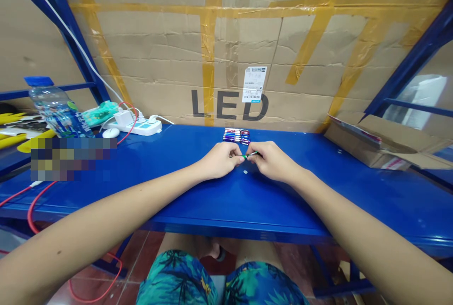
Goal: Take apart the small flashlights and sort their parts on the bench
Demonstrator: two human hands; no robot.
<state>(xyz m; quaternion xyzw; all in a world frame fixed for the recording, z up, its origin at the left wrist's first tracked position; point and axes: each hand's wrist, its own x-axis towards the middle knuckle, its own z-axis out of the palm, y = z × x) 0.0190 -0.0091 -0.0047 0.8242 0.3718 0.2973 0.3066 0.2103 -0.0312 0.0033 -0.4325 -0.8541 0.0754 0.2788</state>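
Note:
Over the middle of the blue table, my left hand [223, 159] and my right hand [268, 159] meet at a small green pen [247, 156]. The fingers of both are closed, the left pinching one end and the right the other. Most of the pen is hidden by my fingers; a dark tip pokes out behind the right fingertips. Just beyond my hands lies a row of several pens [236, 135] in purple, blue and red, side by side on the tabletop.
On the left stand a water bottle [58, 106] and a white power strip [141, 125] with plugs and red cables. An open cardboard box [375, 147] sits at the right. A large taped cardboard sheet [159, 59] closes off the back of the blue table [212, 206].

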